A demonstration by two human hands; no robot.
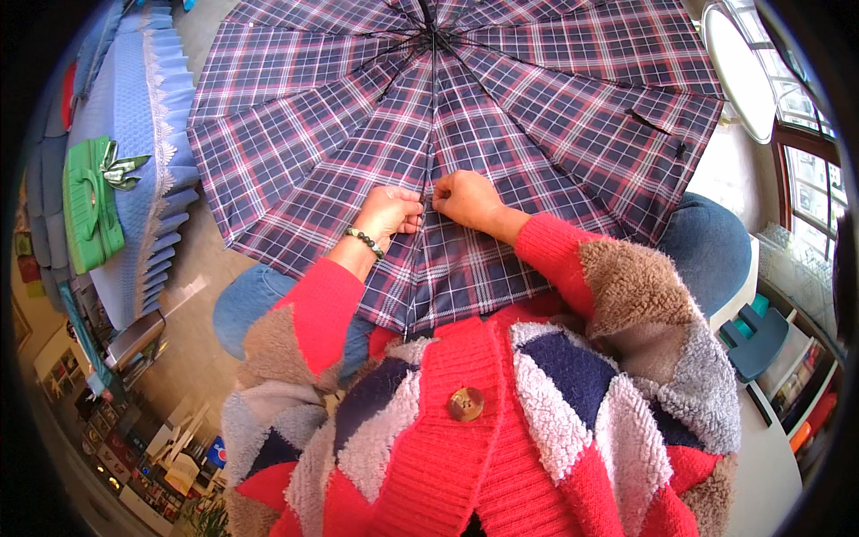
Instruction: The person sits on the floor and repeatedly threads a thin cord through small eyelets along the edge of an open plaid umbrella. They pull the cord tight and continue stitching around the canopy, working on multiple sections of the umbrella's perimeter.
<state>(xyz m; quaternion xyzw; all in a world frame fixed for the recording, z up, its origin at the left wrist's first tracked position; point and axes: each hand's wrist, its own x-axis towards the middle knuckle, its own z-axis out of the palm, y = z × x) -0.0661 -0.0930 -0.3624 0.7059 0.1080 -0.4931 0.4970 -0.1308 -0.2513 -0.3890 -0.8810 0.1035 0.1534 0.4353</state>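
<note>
The open plaid umbrella [474,134] is spread beneath and beyond both hands, underside showing. Its middle rib [434,107] appears pinched by the left hand [391,215]; the right hand [468,199] is closed just beside it, its hold hidden. The thin rib could be bent by sideways pulling, or the fabric torn by tugging.

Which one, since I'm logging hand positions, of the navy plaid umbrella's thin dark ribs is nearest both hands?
The centre rib running straight down the picture, between the left hand and right hand; the others angle away.
</note>
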